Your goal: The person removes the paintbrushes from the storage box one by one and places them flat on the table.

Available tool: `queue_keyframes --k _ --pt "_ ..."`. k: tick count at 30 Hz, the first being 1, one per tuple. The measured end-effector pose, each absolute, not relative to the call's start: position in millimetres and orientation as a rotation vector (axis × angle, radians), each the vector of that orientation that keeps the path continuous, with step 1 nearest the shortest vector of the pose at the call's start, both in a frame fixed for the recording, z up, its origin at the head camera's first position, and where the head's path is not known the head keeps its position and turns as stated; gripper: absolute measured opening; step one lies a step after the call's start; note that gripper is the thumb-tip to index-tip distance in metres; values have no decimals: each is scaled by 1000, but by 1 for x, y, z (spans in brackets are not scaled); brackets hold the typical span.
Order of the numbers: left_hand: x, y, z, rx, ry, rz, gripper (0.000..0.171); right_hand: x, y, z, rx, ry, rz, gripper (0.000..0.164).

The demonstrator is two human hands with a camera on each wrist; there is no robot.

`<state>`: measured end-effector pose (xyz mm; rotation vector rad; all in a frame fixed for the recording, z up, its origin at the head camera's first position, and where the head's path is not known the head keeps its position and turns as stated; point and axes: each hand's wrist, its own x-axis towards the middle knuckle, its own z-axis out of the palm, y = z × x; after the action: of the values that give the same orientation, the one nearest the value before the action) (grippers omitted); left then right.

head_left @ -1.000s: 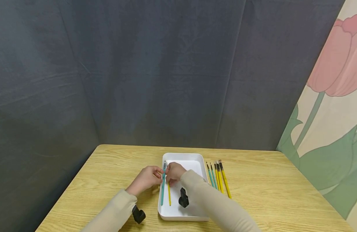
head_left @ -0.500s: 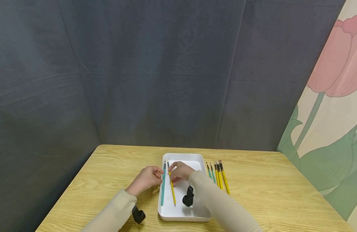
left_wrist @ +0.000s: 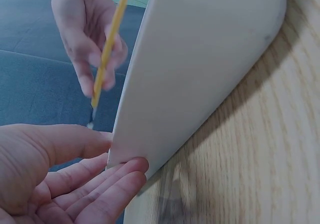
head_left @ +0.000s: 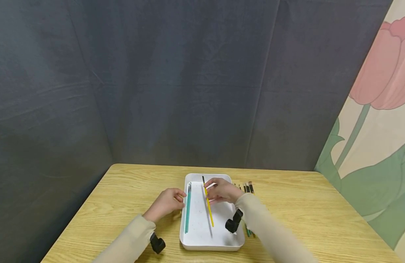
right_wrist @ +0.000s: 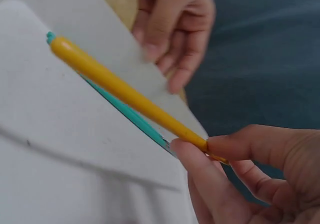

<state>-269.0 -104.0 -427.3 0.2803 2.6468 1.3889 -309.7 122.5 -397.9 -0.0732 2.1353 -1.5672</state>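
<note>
A white tray point(head_left: 202, 241) stands on the table. My left hand point(head_left: 169, 204) pinches its left wall, thumb at the rim and fingers against the outer side, as the left wrist view shows. Raised over the tray's middle is a yellow paintbrush point(head_left: 209, 209), its dark bristle end pointing away. My right hand point(head_left: 221, 190) pinches it near the bristle end between thumb and fingers; the right wrist view shows the yellow handle point(right_wrist: 120, 89) sticking out. Teal paintbrushes point(head_left: 188, 208), seemingly two side by side, lie along the tray's left inner side.
Several more paintbrushes point(head_left: 248, 187) lie on the table just right of the tray, partly hidden by my right arm. The wooden table point(head_left: 288, 204) extends to both sides. A dark curtain point(head_left: 189, 91) hangs behind it, and a wall with a painted tulip point(head_left: 380, 69) stands at the right.
The yellow paintbrush has been lifted off the tray floor and carried right by my right hand. The teal paintbrushes have shifted slightly right. My left hand has stayed at the tray wall.
</note>
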Motion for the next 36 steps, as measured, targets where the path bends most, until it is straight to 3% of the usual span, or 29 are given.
queue_keyframes --k 13,21,36 --pt "-268 -106 -427 297 2650 1380 29 -308 219 -383 -200 2076 -1698 45" --pt "-267 -105 -426 303 2639 1392 29 -309 275 -393 -100 2166 -1694 46" --pt "-266 -105 -425 296 2619 1415 29 -308 312 -434 1 2168 -1701 50"
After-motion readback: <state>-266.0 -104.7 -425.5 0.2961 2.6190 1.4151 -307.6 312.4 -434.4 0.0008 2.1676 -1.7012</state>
